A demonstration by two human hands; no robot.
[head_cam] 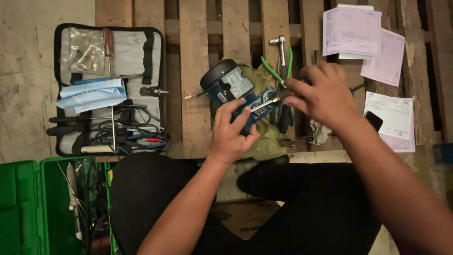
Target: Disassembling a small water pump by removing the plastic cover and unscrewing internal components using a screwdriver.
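With the left hand (231, 134) grasping the blue power tool (240, 97) and the right hand (323, 94) pinching a screwdriver (269, 103), a slipped tip could probably gouge the housing.

person seen from above, two bare arms and dark clothing

left hand (231, 134) and right hand (325, 97) are bare, without gloves, rings or a watch; no sleeves reach the forearms; black trousers (155, 198) cover both legs, plain and unmarked.
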